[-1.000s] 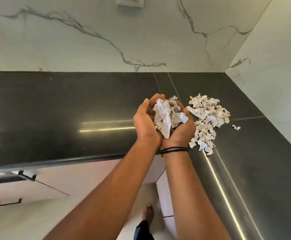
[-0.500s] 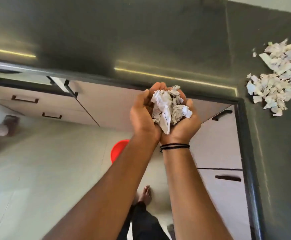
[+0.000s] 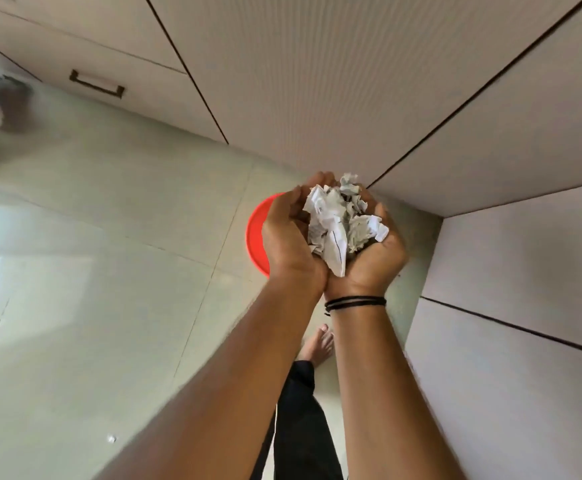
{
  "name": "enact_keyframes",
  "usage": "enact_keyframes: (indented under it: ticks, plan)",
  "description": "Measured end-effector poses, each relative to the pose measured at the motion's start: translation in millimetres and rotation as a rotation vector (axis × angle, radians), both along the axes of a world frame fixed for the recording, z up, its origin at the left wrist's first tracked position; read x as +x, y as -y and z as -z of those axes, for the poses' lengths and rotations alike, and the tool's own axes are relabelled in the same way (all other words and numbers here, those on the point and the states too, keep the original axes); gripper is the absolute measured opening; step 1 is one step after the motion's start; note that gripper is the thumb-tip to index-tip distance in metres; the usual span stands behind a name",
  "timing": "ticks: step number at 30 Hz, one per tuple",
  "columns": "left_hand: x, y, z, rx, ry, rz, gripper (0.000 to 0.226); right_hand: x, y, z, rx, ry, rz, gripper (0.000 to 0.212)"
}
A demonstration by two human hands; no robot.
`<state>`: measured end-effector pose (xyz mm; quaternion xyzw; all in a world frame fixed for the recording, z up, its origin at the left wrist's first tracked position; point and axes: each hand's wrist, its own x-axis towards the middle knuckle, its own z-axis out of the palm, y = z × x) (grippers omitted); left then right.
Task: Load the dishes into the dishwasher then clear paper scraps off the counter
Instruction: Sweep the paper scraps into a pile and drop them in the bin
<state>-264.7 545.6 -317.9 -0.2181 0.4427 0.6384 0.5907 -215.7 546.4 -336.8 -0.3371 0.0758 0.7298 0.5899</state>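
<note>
A heap of crumpled white paper scraps [image 3: 338, 223] lies in my two hands, which are cupped side by side with palms up. My left hand [image 3: 289, 237] curls round the left side of the heap and my right hand [image 3: 376, 268] curls round the right side, a black band on its wrist. Both hands are held above the floor, over a round red bin [image 3: 256, 233]; only its left rim shows past my left hand. The counter and the dishwasher are out of view.
Beige cabinet fronts [image 3: 317, 81] run along the top and right, with a drawer handle [image 3: 96, 84] at upper left. My bare foot [image 3: 319, 344] stands on the pale tiled floor [image 3: 92, 271]. A blurred foot of another person [image 3: 9, 95] is at far left. A tiny scrap [image 3: 111, 438] lies on the floor.
My view has swung down and away from the counter to the floor. Both cupped hands carried the scraps off the counter edge and now hang over the red bin. The grip is unchanged.
</note>
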Motion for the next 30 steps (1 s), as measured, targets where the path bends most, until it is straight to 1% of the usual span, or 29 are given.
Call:
enact_keyframes:
  ticks: [3,6,8,10,12,14,15,18,20,21,23,25,27,30]
  plan:
    - [-4.7,4.1,74.3,-0.023,0.017,-0.019,0.027,-6.2,2.2,69.1,-0.011,0.023,-0.066,0.042]
    - [-10.0,5.9,145.5,-0.032,0.01,-0.042,0.027,-12.0,0.2,133.7,-0.044,0.024,-0.101,0.039]
    - [-14.1,4.7,191.5,-0.082,-0.017,-0.063,0.026,-17.9,-0.9,178.6,-0.106,0.034,-0.108,0.039]
    - [-19.0,3.3,234.4,-0.123,-0.039,-0.081,0.026,-23.9,-2.4,219.1,-0.179,0.035,-0.118,0.032]
    - [-24.1,2.5,267.6,-0.178,-0.045,-0.109,0.027,-28.6,-4.2,252.7,-0.248,0.074,-0.141,0.032]
    - [-26.9,1.3,297.3,-0.247,-0.068,-0.118,0.034,-32.3,-5.6,281.4,-0.308,0.175,-0.16,0.035]
    - [-27.8,0.8,307.7,-0.289,-0.087,-0.101,0.036,-34.0,-6.3,296.2,-0.343,0.252,-0.155,0.038]
    - [-26.0,-2.8,324.3,-0.397,-0.129,-0.075,0.025,-36.7,-7.2,322.7,-0.475,0.428,-0.156,0.043]
    - [-25.4,-6.3,337.8,-0.43,-0.137,-0.051,0.037,-34.9,-8.6,332.7,-0.545,0.513,-0.173,0.039]
    - [-26.1,-7.4,341.9,-0.447,-0.15,-0.029,0.036,-33.4,-8.9,337.2,-0.572,0.548,-0.179,0.037]
    - [-29.0,-10.7,342.7,-0.485,-0.205,0.035,0.026,-32.3,-14.4,345.1,-0.604,0.571,-0.184,0.034]
    - [-31.7,-14.8,343.0,-0.531,-0.258,0.12,0.022,-33.9,-18.1,345.8,-0.633,0.592,-0.181,0.032]
    - [-33.3,-18.4,340.4,-0.541,-0.275,0.162,0.023,-37.4,-21.3,345.1,-0.638,0.616,-0.188,0.036]
    - [-34.2,-22.9,332.0,-0.508,-0.225,0.15,0.027,-39.1,-24.4,338.2,-0.624,0.663,-0.185,0.037]
